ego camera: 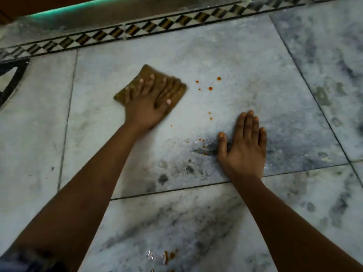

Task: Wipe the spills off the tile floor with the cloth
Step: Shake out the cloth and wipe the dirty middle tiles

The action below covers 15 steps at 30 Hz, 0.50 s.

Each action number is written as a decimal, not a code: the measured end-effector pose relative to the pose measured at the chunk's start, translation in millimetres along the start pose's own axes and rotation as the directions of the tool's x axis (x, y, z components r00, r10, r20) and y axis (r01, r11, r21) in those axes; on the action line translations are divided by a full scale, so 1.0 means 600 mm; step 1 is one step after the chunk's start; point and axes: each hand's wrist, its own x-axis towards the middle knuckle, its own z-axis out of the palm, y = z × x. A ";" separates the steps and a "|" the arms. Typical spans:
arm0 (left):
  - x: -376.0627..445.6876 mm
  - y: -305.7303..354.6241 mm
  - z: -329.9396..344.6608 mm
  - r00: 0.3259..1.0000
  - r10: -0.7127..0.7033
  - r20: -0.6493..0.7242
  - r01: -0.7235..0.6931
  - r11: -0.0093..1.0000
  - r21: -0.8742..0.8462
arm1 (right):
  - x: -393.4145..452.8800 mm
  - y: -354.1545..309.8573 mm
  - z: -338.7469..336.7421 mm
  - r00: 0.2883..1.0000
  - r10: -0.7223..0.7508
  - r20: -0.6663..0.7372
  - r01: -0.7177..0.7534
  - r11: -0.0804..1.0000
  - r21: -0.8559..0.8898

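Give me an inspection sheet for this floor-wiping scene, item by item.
Surface: grey-white marble tile floor, dark smudges near its front seam.
Job's things: folded brown cloth flat on the tile; small orange spill drops to its right, more near the thumb of the right hand; orange puddle at the bottom edge.
Clutter: nothing seen.
Grippers: left hand presses the cloth with spread fingers; right hand rests flat on the tile.
Cables: nothing seen.
Surroundings: black-and-white diamond-patterned border strip along the far side.
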 end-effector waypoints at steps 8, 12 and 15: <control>0.071 -0.090 -0.013 0.938 -0.345 0.021 0.346 0.936 -0.062 | -0.001 0.002 0.003 1.000 -0.005 -0.008 0.005 1.000 -0.002; 0.062 0.002 -0.002 0.983 -0.171 0.069 0.174 0.984 -0.032 | -0.003 0.001 -0.006 1.000 -0.001 0.011 0.001 1.000 0.023; -0.047 0.028 0.003 0.998 -0.058 0.007 0.058 0.998 0.005 | -0.003 -0.003 -0.016 0.999 -0.003 0.047 0.001 0.999 0.043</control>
